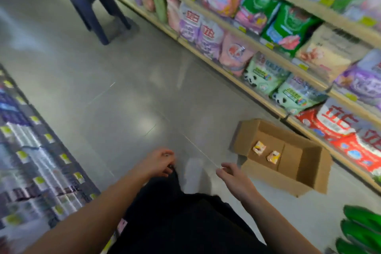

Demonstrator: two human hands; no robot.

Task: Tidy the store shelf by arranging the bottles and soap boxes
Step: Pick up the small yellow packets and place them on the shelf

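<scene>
— From the head view, where do things stand?

— Both hands are empty: the left hand (158, 161) hangs with fingers loosely curled over the dark trousers, the right hand (231, 173) is relaxed, near the open brown cardboard carton (309, 173) on the grey tiled floor (123, 88).

— And the soap?

— Two small yellow-and-pink soap boxes (266, 151) lie flat in the carton, side by side (blur hides the print). No bottles I can make out.

— How best to go on?

— I'd reach the right hand down into the carton, pinch one box by its edges, then face it forward on the wooden shelf of detergent bags (268, 47) alongside.
</scene>
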